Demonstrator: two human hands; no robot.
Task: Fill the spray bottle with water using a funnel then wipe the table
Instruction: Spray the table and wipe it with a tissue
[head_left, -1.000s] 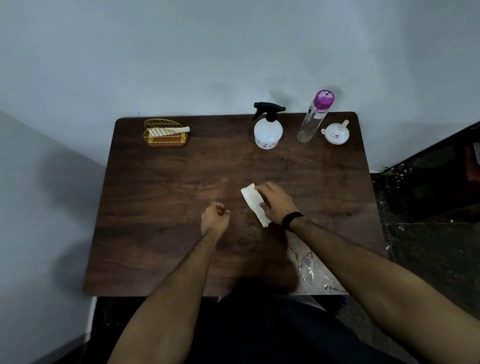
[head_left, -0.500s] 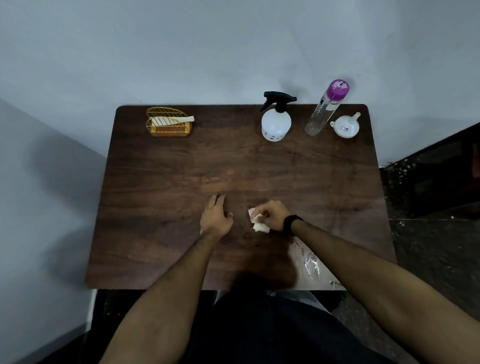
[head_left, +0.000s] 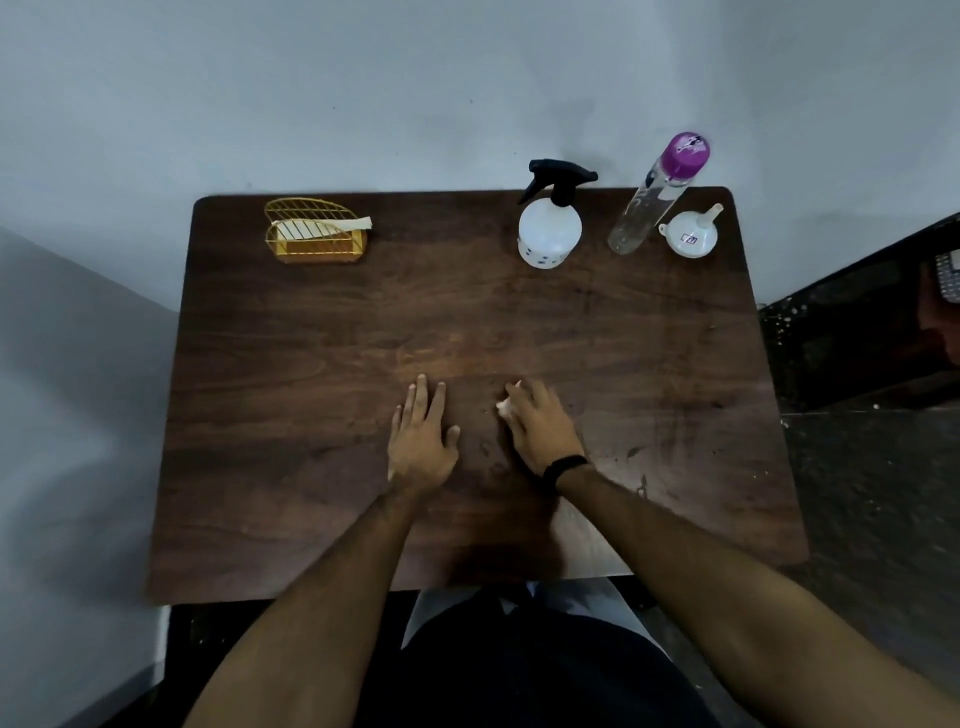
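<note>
Wiping under way; the right hand (head_left: 540, 426), lower centre of frame, has flattened over the white tissue (head_left: 505, 404), apparently pressing it onto the table (head_left: 291, 364); the left hand (head_left: 422, 441) now lies open, flat; spray bottle (head_left: 549, 228) stands upper right, capped.

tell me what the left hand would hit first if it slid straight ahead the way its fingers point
Probably nothing on the table. The left hand lies flat, fingers pointing toward the far edge, and the dark wooden table ahead is bare. That line passes between the gold wire napkin holder and the white spray bottle, ending at the grey wall.
</note>
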